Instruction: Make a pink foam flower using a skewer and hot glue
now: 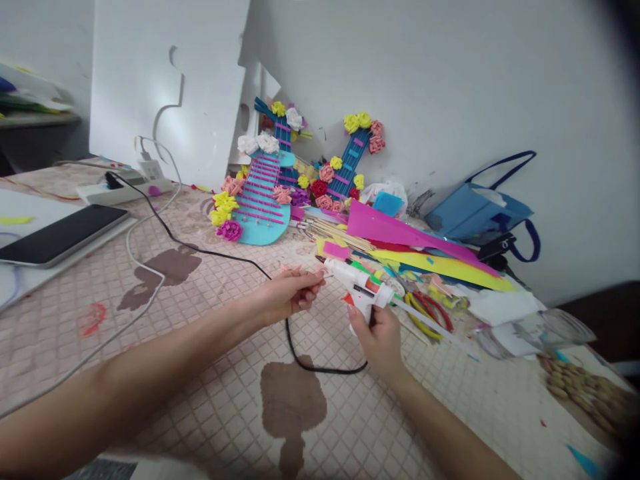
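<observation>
My right hand (383, 340) grips the handle of a white glue gun (345, 275) with an orange trigger. A long pale glue stick (430, 320) sticks out of the gun's back end. Its nozzle points left, toward my left hand (295, 293). The fingers of my left hand are pinched together right by the nozzle tip. What they hold is small and mostly hidden; some pale pink shows around the fingertips. The gun's black cord (325, 370) loops over the table below both hands.
Paper instruments with paper flowers, among them a light blue one (260, 200), lean at the back. Magenta card (400, 233), thin sticks (335, 233) and red-handled scissors (437, 312) lie to the right, near a blue bag (480, 213). A tablet (65, 233) and power strip (125, 191) are left.
</observation>
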The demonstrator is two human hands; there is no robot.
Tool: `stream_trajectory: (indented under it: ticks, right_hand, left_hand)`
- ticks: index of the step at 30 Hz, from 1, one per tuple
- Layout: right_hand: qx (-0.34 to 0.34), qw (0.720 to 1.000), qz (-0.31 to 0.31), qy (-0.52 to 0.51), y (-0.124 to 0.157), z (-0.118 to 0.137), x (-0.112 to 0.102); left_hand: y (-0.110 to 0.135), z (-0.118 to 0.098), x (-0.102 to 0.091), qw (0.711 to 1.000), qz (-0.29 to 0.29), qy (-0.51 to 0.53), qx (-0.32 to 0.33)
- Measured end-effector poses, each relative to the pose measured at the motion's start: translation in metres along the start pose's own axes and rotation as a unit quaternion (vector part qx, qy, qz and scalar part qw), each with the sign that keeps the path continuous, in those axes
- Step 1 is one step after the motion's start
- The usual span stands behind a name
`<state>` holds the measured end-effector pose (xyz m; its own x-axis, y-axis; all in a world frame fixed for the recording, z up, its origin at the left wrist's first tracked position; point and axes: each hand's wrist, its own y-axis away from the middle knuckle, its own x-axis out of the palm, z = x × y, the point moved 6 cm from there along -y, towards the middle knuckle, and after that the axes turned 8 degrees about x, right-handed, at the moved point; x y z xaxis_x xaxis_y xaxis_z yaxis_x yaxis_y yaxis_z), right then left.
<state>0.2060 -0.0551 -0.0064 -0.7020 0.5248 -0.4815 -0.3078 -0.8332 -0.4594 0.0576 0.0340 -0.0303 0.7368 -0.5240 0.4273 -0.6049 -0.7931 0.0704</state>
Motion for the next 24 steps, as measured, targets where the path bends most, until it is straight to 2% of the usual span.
stream_trajectory:
  ticks: [6, 8, 12, 15, 24]
  right_hand:
    - [0.024, 1.000, -0.012, -0.016, 0.003, -0.002, -0.002]
    - [0.037, 0.999, -0.020, -0.028, 0.001, -0.003, -0.005]
    - [0.107, 0.989, -0.081, -0.069, -0.004, -0.014, -0.018]
    - [0.126, 0.984, -0.083, -0.093, -0.007, -0.019, -0.020]
    - [0.108, 0.990, -0.046, -0.072, -0.001, -0.014, -0.012]
  left_hand:
    - [0.005, -0.008, 0.001, 0.999, -0.004, -0.041, 0.031]
    - [0.003, -0.012, -0.005, 0.996, -0.020, -0.077, 0.051]
    - [-0.002, -0.021, -0.024, 0.988, -0.062, -0.118, 0.082]
    - [-0.005, -0.022, -0.030, 0.984, -0.071, -0.135, 0.087]
    - [0.004, -0.019, -0.012, 0.977, -0.045, -0.179, 0.109]
